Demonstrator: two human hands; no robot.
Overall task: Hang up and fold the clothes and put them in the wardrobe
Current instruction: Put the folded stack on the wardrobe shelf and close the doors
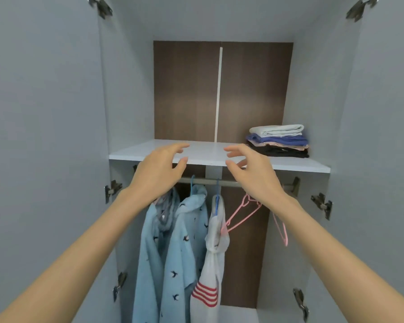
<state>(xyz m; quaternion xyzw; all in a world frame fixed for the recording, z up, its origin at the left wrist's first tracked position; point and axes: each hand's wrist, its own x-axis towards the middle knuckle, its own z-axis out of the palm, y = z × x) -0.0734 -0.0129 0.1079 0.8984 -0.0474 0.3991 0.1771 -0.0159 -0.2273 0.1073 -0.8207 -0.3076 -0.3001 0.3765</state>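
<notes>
Before the smooth white shelf (149, 150), both hands (160, 167) (252, 173) hover, fingers loosely spread.

The shelf (149, 150) looked smooth, faintly glossy white laminate; the back panel (184, 89) was matt dark wood-grain; the rail (201, 181) dull metal; the pink hanger (240, 213) thin plastic; the blue shirt (173, 252) and folded stack (278, 141) soft cloth.

We see 1 white shelf (149, 151) spanning the wardrobe (124, 89). Toward the shelf's right end, at its back, sits 1 stack of folded clothes (278, 142): a black piece lies on the shelf board, with pink, blue and pale pieces piled above it.
</notes>
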